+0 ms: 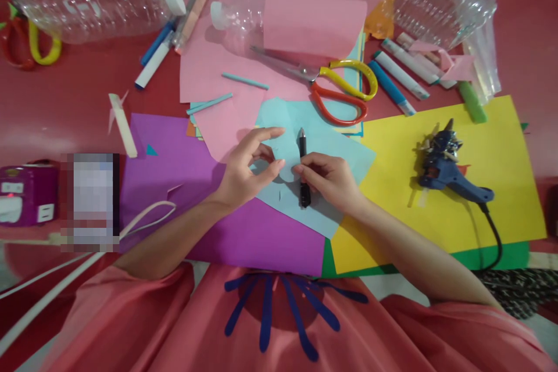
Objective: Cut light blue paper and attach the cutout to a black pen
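Fingers (305, 170) of right hand (332, 181) pinch pen (301, 145), tip pointing away.

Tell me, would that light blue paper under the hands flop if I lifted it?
Probably floppy: the light blue paper is a thin sheet lying flat. Likely very light, so a push would slide it over the purple sheet.

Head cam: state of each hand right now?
Left hand: fingers pinched on the light blue paper.
Right hand: fingers closed on the black pen-shaped tool.
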`<state>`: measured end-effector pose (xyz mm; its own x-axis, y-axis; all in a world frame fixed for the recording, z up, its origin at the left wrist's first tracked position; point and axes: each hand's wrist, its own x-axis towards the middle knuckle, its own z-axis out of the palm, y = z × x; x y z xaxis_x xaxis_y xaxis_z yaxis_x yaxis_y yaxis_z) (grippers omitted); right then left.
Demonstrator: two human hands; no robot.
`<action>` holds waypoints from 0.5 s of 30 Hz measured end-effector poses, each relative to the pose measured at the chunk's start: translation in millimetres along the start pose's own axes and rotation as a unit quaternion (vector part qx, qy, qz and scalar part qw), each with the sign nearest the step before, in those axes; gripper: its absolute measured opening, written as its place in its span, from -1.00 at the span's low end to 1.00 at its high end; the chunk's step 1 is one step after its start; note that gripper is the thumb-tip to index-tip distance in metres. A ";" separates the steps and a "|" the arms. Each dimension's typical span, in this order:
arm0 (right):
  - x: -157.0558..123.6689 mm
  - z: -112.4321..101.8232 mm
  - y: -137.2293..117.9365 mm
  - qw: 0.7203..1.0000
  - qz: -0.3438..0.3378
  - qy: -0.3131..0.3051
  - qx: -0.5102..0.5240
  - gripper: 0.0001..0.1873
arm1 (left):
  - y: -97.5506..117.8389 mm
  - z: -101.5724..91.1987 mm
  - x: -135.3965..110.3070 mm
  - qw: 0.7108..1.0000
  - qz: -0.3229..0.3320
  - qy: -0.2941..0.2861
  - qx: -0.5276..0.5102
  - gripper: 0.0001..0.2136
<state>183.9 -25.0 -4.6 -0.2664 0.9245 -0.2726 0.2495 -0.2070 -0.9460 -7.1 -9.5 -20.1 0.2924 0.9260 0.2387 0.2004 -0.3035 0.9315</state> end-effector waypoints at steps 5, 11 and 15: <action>1.6 -3.3 -0.2 1.000 0.006 -0.008 0.010 -0.70 | -0.8 -0.3 -0.9 1.000 0.018 0.010 0.006 -0.65; 1.5 -4.9 3.2 0.999 -0.022 -0.027 0.024 -0.69 | -6.0 -0.5 -1.0 1.000 0.010 0.020 0.001 -0.67; 2.9 -4.7 4.9 0.999 -0.048 -0.018 0.004 -0.74 | -4.7 -1.2 -0.1 1.000 -0.016 0.011 -0.012 -0.67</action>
<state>188.7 -21.8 -9.2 -0.3228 0.9277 -0.1873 0.2146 -0.1210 -0.9692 -9.2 -7.9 -24.1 0.2655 0.9399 0.2148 0.1866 -0.2687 0.9450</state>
